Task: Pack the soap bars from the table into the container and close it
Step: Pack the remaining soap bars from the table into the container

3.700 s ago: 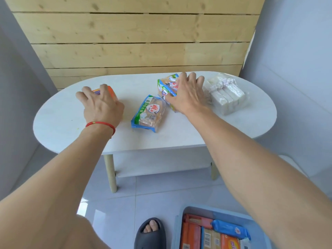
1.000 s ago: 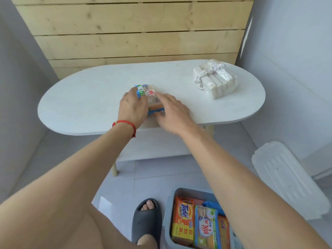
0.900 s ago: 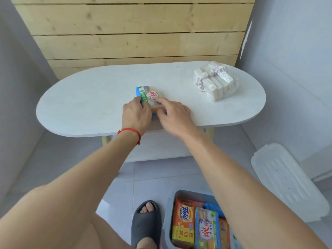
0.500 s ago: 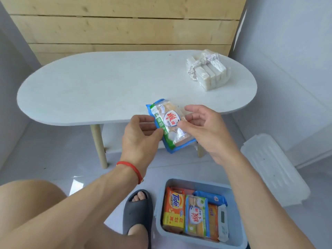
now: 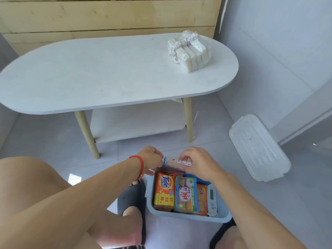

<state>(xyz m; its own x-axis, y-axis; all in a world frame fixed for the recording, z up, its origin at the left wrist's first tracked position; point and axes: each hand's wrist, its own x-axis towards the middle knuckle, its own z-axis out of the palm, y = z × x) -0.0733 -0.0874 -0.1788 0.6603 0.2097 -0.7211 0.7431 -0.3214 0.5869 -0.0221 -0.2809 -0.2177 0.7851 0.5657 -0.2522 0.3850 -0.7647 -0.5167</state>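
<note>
Both hands — left hand (image 5: 152,161), right hand (image 5: 196,164) — pinch one soap pack (image 5: 175,162) over the nearly full container (image 5: 150,198). Left to do: the white bundle (image 5: 189,51) on the table (image 5: 107,78), and the lid (image 5: 258,148) — lying apart on the floor.

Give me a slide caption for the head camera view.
Both hands lower a soap pack into the bin; wrapped bars remain.

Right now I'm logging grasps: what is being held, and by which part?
Both hands, left and right, hold one wrapped soap pack by its two short ends, over the far end of the container.
</note>
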